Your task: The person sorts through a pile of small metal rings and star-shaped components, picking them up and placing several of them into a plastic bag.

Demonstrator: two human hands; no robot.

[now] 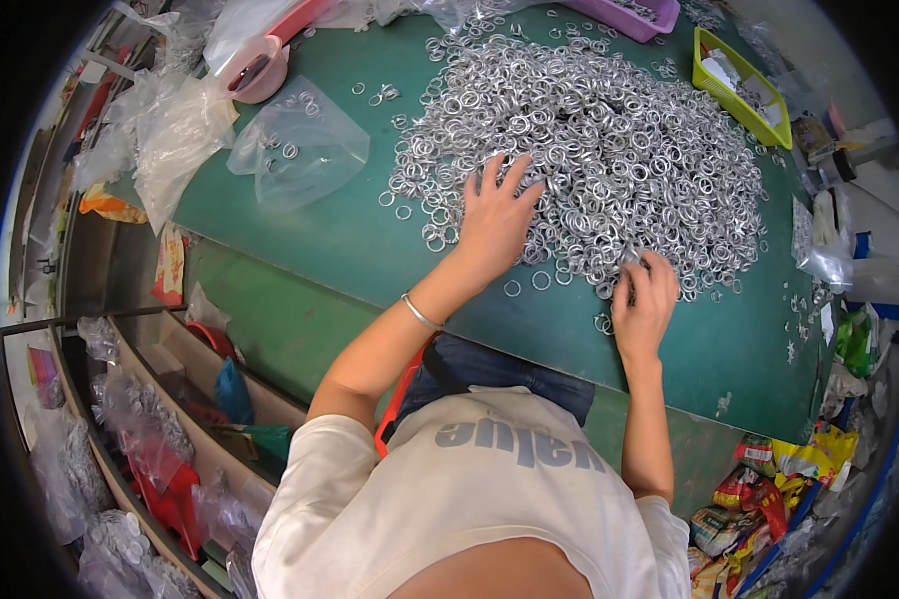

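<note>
Two hands: left hand palm down on the pile, fingers spread wide; right hand curled at the near edge, thumb and fingers drawn narrow; whether a ring is held there cannot be told
Rings: silver, heaped on the green table; several loose ones lie between the hands
Left fingers: judged best kept light, drawing a thin layer out; heavy pressing could tangle or scatter rings
Right fingertips: judged best to pinch one rim and lift it clear of its neighbours
Hidden: lower layers; left palm; right-hand contact, behind its own fingers
Bag: rings show through; inside or beneath, unclear
Purple tray: cut off above; contents only partly visible
</note>
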